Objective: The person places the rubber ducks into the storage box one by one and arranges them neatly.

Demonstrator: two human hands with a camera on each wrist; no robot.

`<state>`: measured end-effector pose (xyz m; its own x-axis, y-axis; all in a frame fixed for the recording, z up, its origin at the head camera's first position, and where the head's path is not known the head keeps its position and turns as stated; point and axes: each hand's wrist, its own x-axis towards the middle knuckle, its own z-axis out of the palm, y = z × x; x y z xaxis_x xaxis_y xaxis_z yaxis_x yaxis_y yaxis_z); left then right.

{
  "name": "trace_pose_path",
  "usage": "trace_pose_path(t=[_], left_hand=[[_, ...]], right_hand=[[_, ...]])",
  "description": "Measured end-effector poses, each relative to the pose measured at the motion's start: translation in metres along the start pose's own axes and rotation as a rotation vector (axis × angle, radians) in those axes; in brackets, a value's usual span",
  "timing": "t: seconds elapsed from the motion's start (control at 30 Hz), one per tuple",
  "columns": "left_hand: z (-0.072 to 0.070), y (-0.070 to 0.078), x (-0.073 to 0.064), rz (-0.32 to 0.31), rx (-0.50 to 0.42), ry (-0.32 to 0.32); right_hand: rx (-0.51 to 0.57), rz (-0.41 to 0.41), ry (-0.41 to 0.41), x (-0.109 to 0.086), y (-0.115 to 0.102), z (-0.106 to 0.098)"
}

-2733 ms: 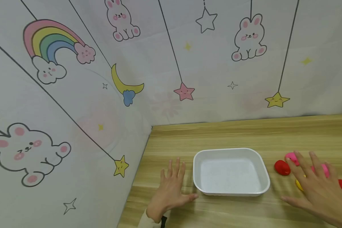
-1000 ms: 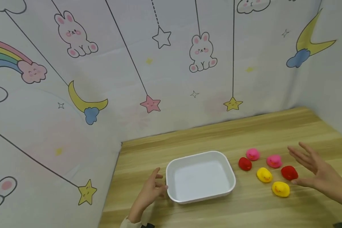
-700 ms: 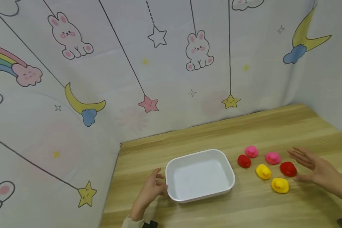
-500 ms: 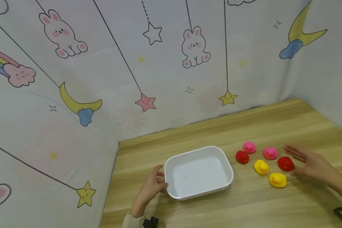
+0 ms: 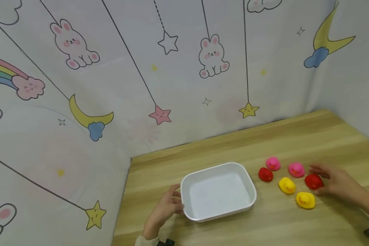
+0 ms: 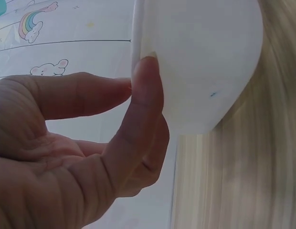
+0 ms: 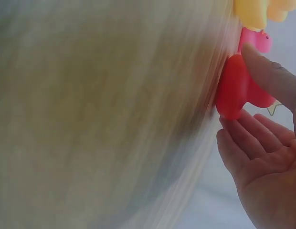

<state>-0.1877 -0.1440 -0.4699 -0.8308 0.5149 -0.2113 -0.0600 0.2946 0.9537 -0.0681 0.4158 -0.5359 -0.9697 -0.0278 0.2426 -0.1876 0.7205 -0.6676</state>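
Observation:
A white rectangular tray [image 5: 218,191] lies on the wooden table. My left hand [image 5: 167,206] is at its left end; in the left wrist view the thumb and a bent finger pinch the wall of the tray [image 6: 210,52] at its rim. On the right, a red rubber duck [image 5: 314,181] sits between the thumb and fingers of my right hand [image 5: 336,181]. The right wrist view has the thumb along one side of the red duck [image 7: 233,88] and fairly straight fingers at the other. How firmly they touch it is hard to tell.
Near the right hand stand two yellow ducks [image 5: 305,200] and two pink ducks [image 5: 296,169]. Another red duck [image 5: 265,174] lies nearer the tray. A white printed curtain [image 5: 184,85] borders the table at the back and sides.
The right hand came from flat above the ducks to the red duck's right side, and its thumb and fingers drew closer around it. The left hand moved from spread to pinching the tray.

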Motion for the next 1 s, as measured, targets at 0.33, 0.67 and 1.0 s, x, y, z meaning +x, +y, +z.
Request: trace_pose_path(t=[0.33, 0.67, 1.0], left_hand=[[-0.001, -0.001, -0.004, 0.019, 0.001, -0.015], [-0.001, -0.002, 0.000, 0.028, -0.022, -0.010], [-0.003, 0.000, -0.001, 0.026, -0.019, 0.001]], right_hand=[[-0.071, -0.043, 0.018, 0.000, 0.005, 0.009], [-0.088, 0.154, 0.005, 0.011, -0.010, -0.011], [0.154, 0.064, 0.039, 0.028, -0.029, -0.019]])
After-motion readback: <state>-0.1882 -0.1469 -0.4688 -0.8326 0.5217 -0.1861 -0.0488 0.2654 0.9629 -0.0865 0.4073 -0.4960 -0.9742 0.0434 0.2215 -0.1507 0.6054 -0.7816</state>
